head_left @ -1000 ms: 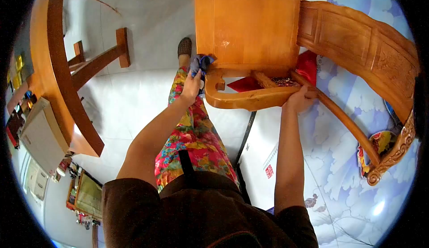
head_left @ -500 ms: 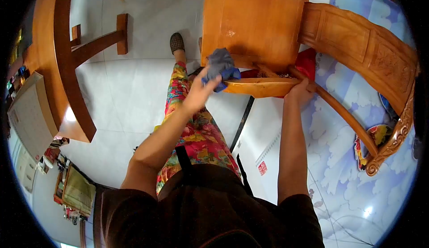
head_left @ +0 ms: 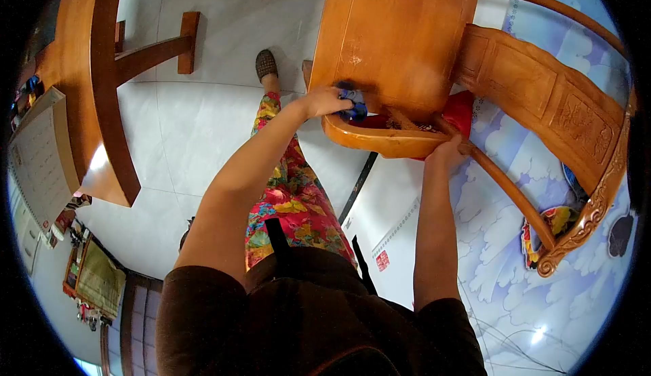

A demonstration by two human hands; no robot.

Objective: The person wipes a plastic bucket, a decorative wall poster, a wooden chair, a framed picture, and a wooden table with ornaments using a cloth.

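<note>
A wooden chair with a broad flat seat (head_left: 386, 37), a carved backrest (head_left: 542, 91) and a curved armrest (head_left: 386, 143) stands in front of me. My left hand (head_left: 327, 101) is closed on a blue-grey cloth (head_left: 354, 102), at the inner side of the armrest's front end, by the seat's edge. At the armrest's rear, near the slanting rail, my right hand (head_left: 444, 155) grips the wood, its fingertips partly hidden. Behind the armrest a red cushion (head_left: 458, 113) shows in part.
On the left stands a wooden table (head_left: 102, 105) with a crossbar and foot. A calendar-like box (head_left: 44, 159) hangs at far left. Below the armrest is a white panel (head_left: 380, 220) with a black edge. Colourful packaging (head_left: 557, 221) lies by the carved rail at right.
My left hand has moved with the cloth from the armrest's outer front end, over it, to its inner side. My right hand stays on the armrest. The chair appears slightly tilted in view.
</note>
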